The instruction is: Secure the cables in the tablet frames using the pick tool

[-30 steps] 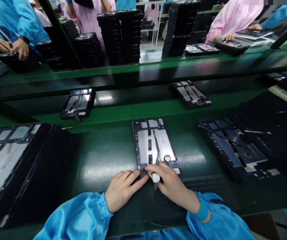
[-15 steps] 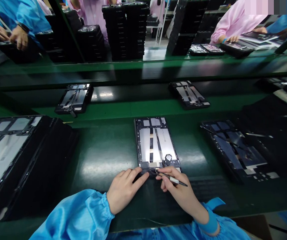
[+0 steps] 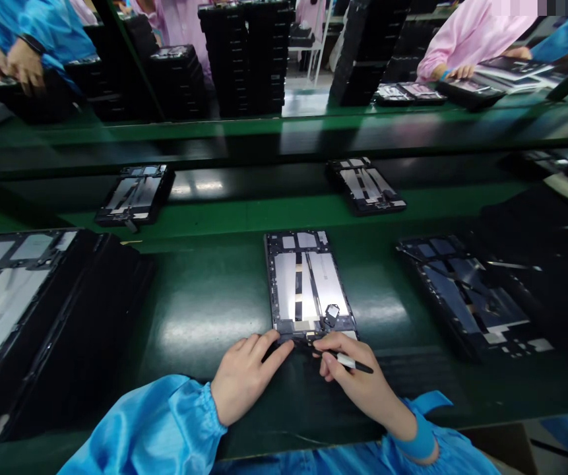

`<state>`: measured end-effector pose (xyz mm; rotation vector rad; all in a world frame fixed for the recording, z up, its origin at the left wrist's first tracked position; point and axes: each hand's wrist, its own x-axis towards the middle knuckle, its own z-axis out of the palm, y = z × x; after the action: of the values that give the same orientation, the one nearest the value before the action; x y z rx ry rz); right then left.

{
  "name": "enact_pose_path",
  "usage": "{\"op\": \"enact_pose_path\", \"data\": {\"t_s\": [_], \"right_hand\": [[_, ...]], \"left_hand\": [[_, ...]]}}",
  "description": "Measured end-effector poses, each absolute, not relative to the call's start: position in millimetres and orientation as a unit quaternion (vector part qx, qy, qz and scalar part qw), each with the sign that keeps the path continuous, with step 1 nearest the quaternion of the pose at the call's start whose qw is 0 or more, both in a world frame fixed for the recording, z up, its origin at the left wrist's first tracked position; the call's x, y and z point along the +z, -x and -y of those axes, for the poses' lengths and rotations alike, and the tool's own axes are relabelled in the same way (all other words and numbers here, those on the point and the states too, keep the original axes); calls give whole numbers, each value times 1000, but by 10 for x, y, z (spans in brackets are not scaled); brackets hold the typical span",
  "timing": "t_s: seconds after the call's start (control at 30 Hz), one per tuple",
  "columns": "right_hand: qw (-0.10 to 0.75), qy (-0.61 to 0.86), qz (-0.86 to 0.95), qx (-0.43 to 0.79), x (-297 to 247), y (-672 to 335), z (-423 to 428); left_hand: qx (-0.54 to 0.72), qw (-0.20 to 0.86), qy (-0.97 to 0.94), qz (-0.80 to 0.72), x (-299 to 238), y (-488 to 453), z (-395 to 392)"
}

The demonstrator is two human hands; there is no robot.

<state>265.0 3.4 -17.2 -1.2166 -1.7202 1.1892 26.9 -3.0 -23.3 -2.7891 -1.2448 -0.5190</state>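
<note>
Working over a tablet frame [image 3: 308, 284] lying flat on the green bench [image 3: 204, 316], head view: left hand [image 3: 247, 376] resting on its lower edge, fingers together; right hand [image 3: 357, 376] pinching a pen-shaped tool [image 3: 351, 361] beside that edge, fingers clamped around it. Other frames [image 3: 365, 188] are lying just beyond; black stacks [image 3: 244, 59] and a pink-sleeved co-worker [image 3: 472, 39] are standing farther off.

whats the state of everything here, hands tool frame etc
left hand, open, fingers on the tablet frame's lower edge
right hand, pinching the pen-like tool
pen-like tool, held low and almost flat, tip toward the frame's lower edge
tablet frame, lying flat, back open, silver panels showing
green bench, glossy, holding several frames
stacks of black frames, piled high beyond the bench
</note>
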Motion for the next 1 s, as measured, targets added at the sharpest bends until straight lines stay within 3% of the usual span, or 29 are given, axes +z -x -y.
{"op": "enact_pose_path", "data": {"t_s": [0.4,0.63,0.77,1.0], "right_hand": [[407,500,614,455,-229,-2757,-15],[375,518,542,545,-180,-2835,3],[404,532,475,572,-121,-2817,30],[493,502,378,601,-87,-2737,54]], "left_hand": [[-162,15,901,403,-239,-265,40],[-211,8,906,368,-246,-123,-21],[-245,-15,908,340,-201,-219,62],[-124,-68,940,311,-193,-467,291]]}}
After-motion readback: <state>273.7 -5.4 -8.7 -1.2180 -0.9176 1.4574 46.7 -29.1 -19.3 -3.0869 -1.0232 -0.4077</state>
